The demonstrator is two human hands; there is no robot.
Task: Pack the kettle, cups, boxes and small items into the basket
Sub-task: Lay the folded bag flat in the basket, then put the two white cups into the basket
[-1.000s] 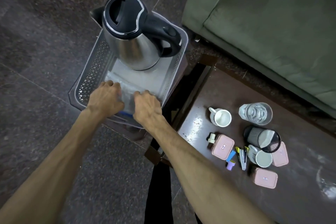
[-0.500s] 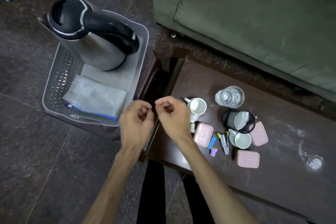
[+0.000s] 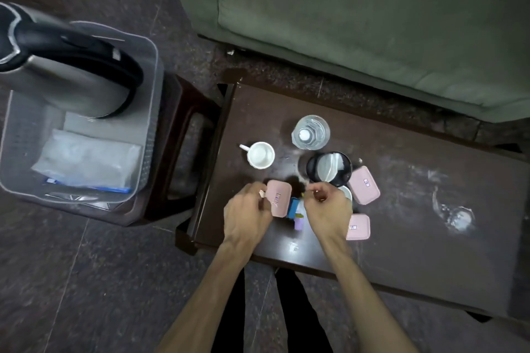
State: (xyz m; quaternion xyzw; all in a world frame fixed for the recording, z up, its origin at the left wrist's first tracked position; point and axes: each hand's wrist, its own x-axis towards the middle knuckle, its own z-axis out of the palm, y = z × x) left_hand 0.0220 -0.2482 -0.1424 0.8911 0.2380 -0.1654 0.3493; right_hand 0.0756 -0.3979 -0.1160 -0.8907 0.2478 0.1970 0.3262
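A steel kettle with a black handle stands in the grey basket, behind a clear plastic bag. On the dark table lie three pink boxes. My left hand touches the left edge of the nearest pink box; whether it grips is unclear. My right hand hovers with curled fingers over a blue item and a purple item. A white mug, a glass and a black mesh cup stand behind. Two more pink boxes sit to the right.
The basket rests on a dark stool left of the table. A green sofa runs along the far side. Another white cup is half hidden behind my right hand. White smears mark the table's right part.
Both hands left the bag in the basket and moved right, down onto the table's small items. My view swung right with them.
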